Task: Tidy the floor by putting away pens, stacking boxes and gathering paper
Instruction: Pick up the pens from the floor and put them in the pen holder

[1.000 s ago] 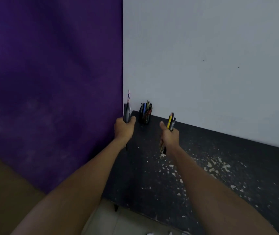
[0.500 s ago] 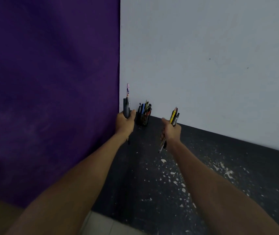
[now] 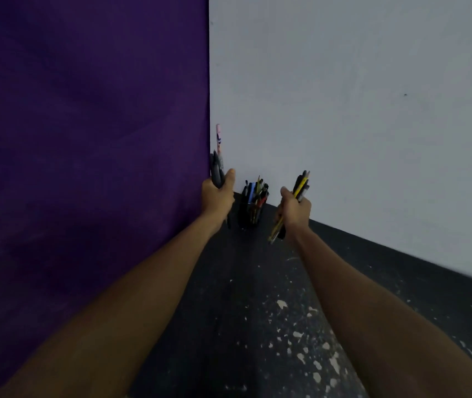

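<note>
A black pen holder [image 3: 248,215] full of several pens stands on the dark floor in the corner where the purple wall meets the white wall. My left hand [image 3: 217,198] grips a bundle of dark pens [image 3: 218,165] with one pink pen sticking up, just left of the holder. My right hand [image 3: 293,209] grips a bundle of yellow and black pens [image 3: 300,185], just right of the holder. Both bundles are held upright, level with the holder's top.
A purple wall [image 3: 85,139] fills the left side and a white wall [image 3: 358,110] the right. The black floor [image 3: 243,311] is speckled with pale paint flecks. No boxes or paper are in view.
Both hands have moved forward toward the corner, so the pen holder now sits between them and looks closer. The grips on both pen bundles are unchanged.
</note>
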Demonstrator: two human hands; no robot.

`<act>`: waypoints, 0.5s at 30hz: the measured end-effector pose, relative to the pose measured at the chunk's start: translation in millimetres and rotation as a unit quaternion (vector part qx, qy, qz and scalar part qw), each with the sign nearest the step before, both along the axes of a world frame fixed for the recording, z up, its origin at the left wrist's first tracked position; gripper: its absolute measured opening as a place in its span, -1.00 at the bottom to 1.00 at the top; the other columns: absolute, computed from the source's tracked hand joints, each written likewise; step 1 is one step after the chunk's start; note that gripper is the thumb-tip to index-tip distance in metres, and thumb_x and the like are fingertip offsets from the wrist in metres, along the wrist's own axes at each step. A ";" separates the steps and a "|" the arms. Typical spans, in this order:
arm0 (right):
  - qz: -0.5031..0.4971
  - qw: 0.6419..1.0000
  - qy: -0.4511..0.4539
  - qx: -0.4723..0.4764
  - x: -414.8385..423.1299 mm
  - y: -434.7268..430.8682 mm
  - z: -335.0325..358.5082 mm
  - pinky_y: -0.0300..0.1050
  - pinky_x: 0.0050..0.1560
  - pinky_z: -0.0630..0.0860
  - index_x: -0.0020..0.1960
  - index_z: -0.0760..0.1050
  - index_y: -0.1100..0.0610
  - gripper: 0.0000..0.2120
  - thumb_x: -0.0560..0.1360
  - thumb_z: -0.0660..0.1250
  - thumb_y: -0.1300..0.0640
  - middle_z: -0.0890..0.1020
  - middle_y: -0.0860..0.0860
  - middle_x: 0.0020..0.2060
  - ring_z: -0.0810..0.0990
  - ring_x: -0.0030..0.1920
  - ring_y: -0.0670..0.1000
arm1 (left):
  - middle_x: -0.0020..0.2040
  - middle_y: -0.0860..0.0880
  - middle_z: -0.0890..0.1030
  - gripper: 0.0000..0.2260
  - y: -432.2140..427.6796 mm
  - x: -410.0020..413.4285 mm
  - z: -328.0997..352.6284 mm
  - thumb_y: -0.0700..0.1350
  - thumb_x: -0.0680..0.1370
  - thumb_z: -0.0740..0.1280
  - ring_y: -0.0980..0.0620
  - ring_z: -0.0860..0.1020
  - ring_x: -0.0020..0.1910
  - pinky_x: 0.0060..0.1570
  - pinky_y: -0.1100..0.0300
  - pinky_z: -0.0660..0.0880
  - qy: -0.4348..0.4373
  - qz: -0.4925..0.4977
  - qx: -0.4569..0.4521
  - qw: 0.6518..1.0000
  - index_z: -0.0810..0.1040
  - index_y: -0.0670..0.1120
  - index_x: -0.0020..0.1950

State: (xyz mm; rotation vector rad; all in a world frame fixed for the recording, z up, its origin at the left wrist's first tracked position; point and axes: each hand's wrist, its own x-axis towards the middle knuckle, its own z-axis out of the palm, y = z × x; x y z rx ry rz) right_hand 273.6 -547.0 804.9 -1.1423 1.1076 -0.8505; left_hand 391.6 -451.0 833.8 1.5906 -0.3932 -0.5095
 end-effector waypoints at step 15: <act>0.075 0.991 -0.036 -0.103 102.2 -110.8 -59.0 -0.16 -0.43 0.37 -0.33 0.29 0.11 -0.63 0.59 0.21 -0.03 0.39 0.07 -0.50 0.39 -0.48 0.00 | -0.46 0.01 0.44 -0.60 -127.5 59.5 -71.2 0.10 0.55 0.29 0.13 0.41 -0.49 -0.43 0.30 0.41 0.017 0.038 0.017 0.999 0.39 -0.08 -0.41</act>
